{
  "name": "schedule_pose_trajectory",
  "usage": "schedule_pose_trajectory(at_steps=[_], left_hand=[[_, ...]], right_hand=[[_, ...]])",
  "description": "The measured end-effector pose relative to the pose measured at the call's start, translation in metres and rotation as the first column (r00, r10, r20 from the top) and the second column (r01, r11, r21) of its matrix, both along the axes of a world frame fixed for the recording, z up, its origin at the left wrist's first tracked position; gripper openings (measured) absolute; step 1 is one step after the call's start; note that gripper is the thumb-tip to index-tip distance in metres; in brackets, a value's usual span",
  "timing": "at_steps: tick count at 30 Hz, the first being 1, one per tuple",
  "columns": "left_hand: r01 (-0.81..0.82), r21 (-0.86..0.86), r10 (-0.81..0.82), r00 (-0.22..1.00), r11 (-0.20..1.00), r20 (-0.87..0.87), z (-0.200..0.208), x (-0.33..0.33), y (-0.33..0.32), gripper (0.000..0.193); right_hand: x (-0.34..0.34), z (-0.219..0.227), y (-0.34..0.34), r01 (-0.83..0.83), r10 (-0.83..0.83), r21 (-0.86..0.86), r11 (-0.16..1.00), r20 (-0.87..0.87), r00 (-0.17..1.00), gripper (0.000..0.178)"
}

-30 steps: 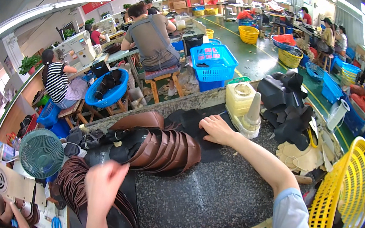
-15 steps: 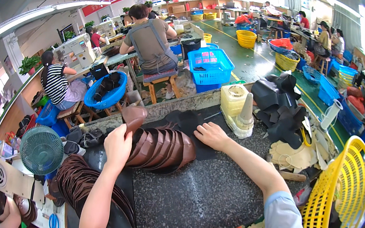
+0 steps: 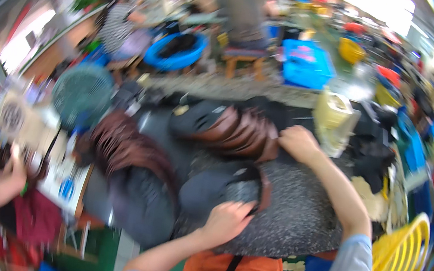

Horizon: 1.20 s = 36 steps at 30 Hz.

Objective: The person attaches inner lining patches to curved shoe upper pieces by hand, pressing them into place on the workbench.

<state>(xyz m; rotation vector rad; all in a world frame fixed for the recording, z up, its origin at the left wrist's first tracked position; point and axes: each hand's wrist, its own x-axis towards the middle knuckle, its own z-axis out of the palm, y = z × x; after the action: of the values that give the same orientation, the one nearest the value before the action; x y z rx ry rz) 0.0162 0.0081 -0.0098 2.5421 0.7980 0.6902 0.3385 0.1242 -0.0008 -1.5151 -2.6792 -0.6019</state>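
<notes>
Low over the near part of the bench, my left hand (image 3: 226, 223) is closed on the edge of a dark-lined brown leather shoe upper (image 3: 204, 191). The lining faces up and a brown rim shows at its right side. Farther back, my right hand (image 3: 301, 144) is by the right end of a row of overlapping brown shoe uppers (image 3: 247, 134); its fingers look bent, but blur hides whether they grip anything. To the left lies a long fanned stack of thin brown leather pieces (image 3: 128, 146), with dark material at its near end.
A speckled dark bench top (image 3: 295, 206) carries the work. A cream plastic container (image 3: 332, 115) and black leather scraps (image 3: 371, 150) stand at right. A yellow basket (image 3: 403, 264) is near right, a green fan (image 3: 82, 96) at left. Co-workers sit beyond and at left.
My left hand has come down and nearer from the row with a shoe upper, its lining now facing up. My right hand sits against the row's end. The whole view has shifted and blurred.
</notes>
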Motion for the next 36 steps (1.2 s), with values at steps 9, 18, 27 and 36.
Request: schedule_pose_trajectory(at_steps=[9, 18, 27, 36], left_hand=[[-0.283, 0.088, 0.255, 0.936, 0.955, 0.242, 0.013, -0.042, -0.017, 0.049], [0.112, -0.532, 0.299, 0.722, 0.839, 0.623, 0.043, -0.013, -0.015, 0.067], [0.672, -0.739, 0.645, 0.582, -0.04, 0.495, 0.045, 0.017, 0.005, 0.031], [0.417, -0.861, 0.725, 0.492, 0.29, 0.482, 0.038, -0.019, -0.003, 0.034]], right_hand=[[0.057, 0.021, -0.018, 0.195, -0.326, -0.272, 0.942, -0.875, 0.358, 0.007], [-0.083, 0.112, -0.109, 0.013, -0.241, -0.255, 0.967, -0.894, 0.377, 0.019], [-0.083, 0.083, -0.14, -0.149, -0.01, -0.084, 0.985, -0.897, 0.441, 0.017], [-0.036, 0.062, -0.185, 0.24, -0.138, -0.098, 0.966, -0.978, 0.154, 0.018]])
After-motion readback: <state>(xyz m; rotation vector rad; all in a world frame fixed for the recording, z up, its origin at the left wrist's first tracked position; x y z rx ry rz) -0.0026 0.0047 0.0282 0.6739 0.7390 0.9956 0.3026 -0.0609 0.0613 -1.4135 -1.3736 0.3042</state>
